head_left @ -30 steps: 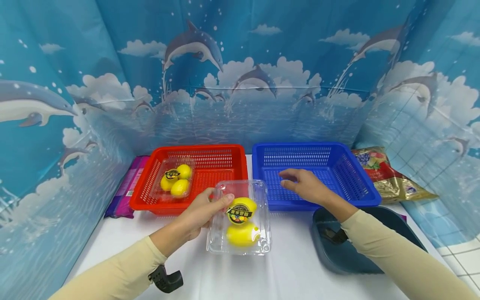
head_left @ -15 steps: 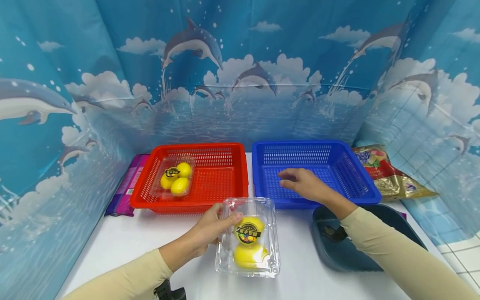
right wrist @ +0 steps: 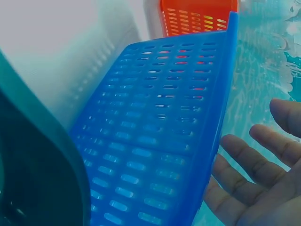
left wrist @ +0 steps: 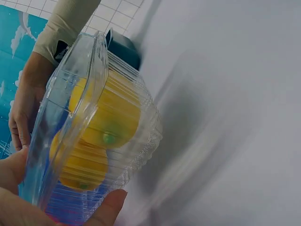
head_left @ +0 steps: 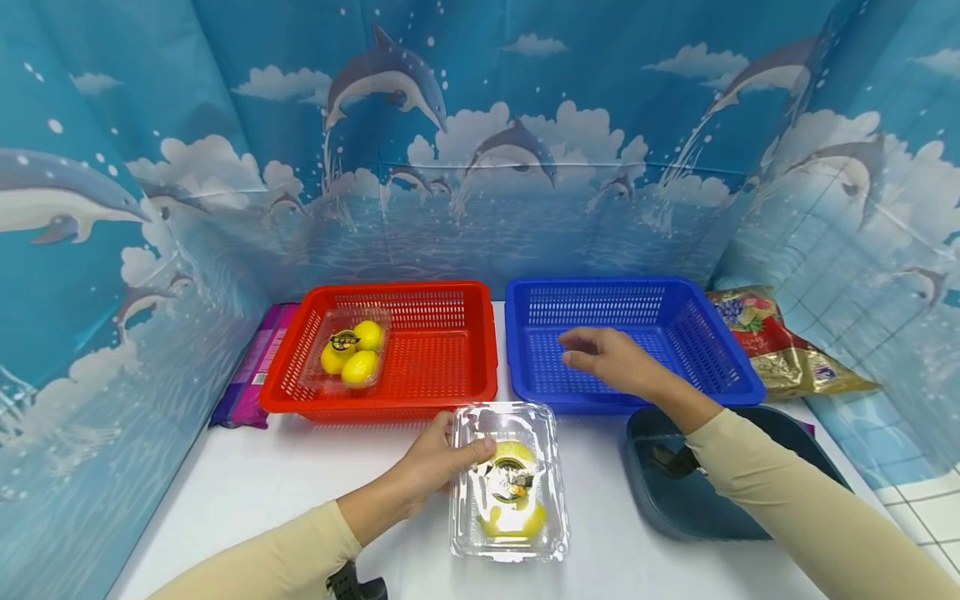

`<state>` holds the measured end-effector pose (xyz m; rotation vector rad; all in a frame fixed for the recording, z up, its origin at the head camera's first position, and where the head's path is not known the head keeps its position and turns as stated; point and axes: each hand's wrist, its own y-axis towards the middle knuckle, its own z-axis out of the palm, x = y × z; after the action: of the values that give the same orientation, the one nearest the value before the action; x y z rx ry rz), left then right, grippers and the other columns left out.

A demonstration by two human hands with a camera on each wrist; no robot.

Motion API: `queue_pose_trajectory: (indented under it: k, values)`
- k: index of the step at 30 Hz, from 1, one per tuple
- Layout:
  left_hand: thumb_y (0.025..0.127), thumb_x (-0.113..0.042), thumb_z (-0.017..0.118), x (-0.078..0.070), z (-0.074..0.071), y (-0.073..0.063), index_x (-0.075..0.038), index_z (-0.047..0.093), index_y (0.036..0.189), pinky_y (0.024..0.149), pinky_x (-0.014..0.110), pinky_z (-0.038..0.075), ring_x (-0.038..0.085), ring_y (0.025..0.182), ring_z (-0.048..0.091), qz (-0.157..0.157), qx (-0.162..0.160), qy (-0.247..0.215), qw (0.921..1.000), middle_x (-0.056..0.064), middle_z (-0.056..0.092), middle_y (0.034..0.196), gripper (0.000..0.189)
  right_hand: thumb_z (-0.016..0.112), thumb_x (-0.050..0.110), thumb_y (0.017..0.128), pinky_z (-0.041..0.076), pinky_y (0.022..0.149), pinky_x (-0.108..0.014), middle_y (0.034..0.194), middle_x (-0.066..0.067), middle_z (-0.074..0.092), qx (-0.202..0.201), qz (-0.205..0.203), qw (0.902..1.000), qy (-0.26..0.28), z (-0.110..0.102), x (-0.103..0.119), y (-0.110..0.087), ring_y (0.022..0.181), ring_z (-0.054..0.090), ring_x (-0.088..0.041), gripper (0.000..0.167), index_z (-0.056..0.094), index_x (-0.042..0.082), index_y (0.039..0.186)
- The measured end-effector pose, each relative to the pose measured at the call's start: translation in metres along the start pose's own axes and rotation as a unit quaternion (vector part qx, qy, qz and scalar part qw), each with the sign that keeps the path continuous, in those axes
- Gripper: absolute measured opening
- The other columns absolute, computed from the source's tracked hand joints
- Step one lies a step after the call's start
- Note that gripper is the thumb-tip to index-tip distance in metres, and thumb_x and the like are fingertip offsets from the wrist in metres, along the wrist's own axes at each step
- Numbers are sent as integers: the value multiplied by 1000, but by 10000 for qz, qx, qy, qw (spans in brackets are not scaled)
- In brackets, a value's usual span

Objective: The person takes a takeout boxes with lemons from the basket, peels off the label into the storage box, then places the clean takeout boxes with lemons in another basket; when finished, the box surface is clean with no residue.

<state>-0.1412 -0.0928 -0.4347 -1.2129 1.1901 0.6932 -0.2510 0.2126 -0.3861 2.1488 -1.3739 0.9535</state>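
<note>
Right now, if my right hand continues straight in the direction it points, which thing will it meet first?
Probably the left side of the blue basket. Depth is unclear: the right hand may be high enough to pass over it toward the curtain.

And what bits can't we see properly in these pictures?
Head view: writing on the sticker, washed out by glare on the clear box.
Head view: some fingers of the left hand, behind that box.
Head view: part of the dark tub, behind the right sleeve.
Right wrist view: part of the red basket, cut off by the top edge.
</note>
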Motion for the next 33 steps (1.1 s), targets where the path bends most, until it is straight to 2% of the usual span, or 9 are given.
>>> queue_pose_trajectory:
  k: [7,12,17,21,24,27,30,33]
  values:
    - [89,-38,80,11,4,7,-1,32,149,76,48,61,27,95,67,-128,-27,-98,9999,20,53,126,85,59,25,105,50,104,-53,139,-19,62,1,-28,10000,-22,1,5,1,128,59,-37,43,57,2,141]
    - [89,-40,80,15,1,13,3,33,146,76,48,61,27,96,66,-155,-91,-44,9998,20,55,124,85,59,26,105,51,104,-53,140,-18,61,61,21,10000,52,2,6,1,128,59,-36,44,57,3,142]
    - [88,-40,80,18,1,19,6,32,147,73,45,63,26,89,69,-146,-119,-18,9998,21,57,121,89,59,25,105,50,104,-52,140,-17,61,80,26,9999,140,1,7,0,129,59,-35,43,57,3,142]
    - [89,-38,80,21,1,22,9,26,152,72,45,63,26,88,70,-128,-149,35,9998,26,54,128,96,59,24,105,50,104,-53,140,-17,61,94,10,9999,104,1,8,0,128,59,-35,43,57,3,142]
    - [88,-40,80,23,1,23,10,25,153,74,49,63,31,97,68,-162,-226,174,9995,31,46,141,99,58,25,105,51,103,-53,139,-17,61,134,44,9999,98,1,8,0,127,59,-35,42,57,5,142]
    - [88,-41,80,23,1,23,10,28,152,77,56,61,40,112,62,-175,-318,350,9987,33,38,150,98,59,28,105,52,102,-53,139,-15,62,143,73,9998,68,1,9,0,125,60,-34,43,58,7,142]
    - [88,-41,80,24,2,24,10,32,151,79,62,59,47,123,54,-147,-383,462,9981,33,37,152,94,59,28,104,52,101,-52,137,-14,63,107,31,9999,12,0,11,0,124,61,-33,42,60,8,141]
    - [88,-41,80,23,3,24,10,34,150,80,62,58,48,125,52,-113,-462,527,9975,32,38,151,93,59,28,104,53,100,-52,136,-13,64,34,2,10000,-12,-2,13,0,123,61,-34,40,61,8,139]
